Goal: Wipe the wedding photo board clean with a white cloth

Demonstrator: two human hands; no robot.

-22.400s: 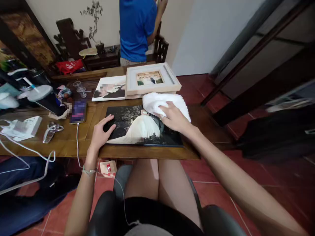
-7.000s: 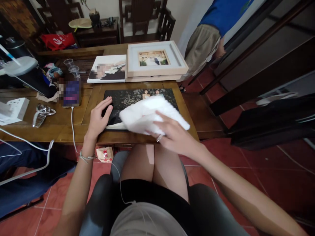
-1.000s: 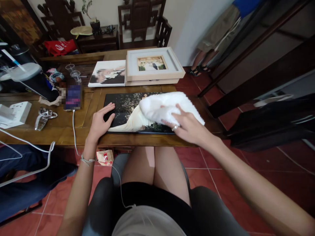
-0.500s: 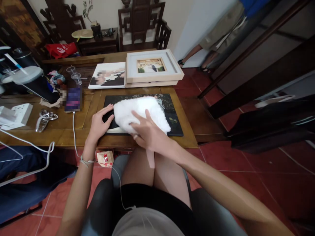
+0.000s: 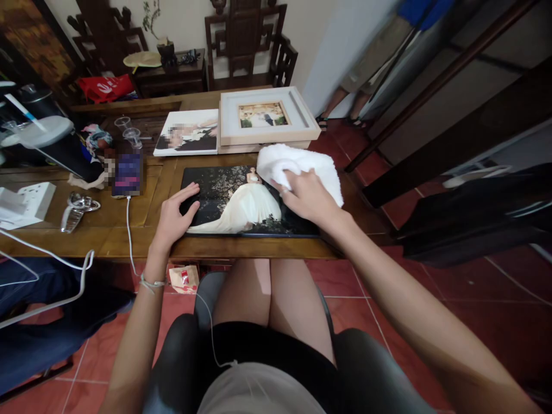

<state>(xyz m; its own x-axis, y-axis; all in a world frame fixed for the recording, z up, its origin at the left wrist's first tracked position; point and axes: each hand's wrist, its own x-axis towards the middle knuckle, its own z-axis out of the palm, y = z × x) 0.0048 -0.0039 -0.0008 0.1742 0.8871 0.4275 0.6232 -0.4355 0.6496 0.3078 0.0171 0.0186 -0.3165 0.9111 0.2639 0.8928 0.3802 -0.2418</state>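
A dark photo panel (image 5: 211, 192) lies flat near the front edge of the wooden table, showing a figure in a long white gown. My left hand (image 5: 175, 215) rests on its left end, with thumb and fingers spread apart. At the panel's right end, my right hand (image 5: 308, 195) grips a fluffy white towel (image 5: 319, 164). The towel is bunched under the fingers, covers the panel's right part and reaches past the table's right edge. Some of my right fingertips are sunk in the cloth and hidden.
Behind the panel lie a white-edged photo print (image 5: 187, 144) and stacked pale picture frames (image 5: 228, 135). To the left are a phone (image 5: 128, 174) on a cable, a clear hair claw (image 5: 77, 210), a power strip (image 5: 34, 201) and a large lidded cup (image 5: 69, 152). A person (image 5: 366, 69) stands at the back right.
My right hand has carried the towel from the panel's middle to its right end, uncovering the gown in the picture. My left hand has stayed in place. The person behind has shifted slightly left.
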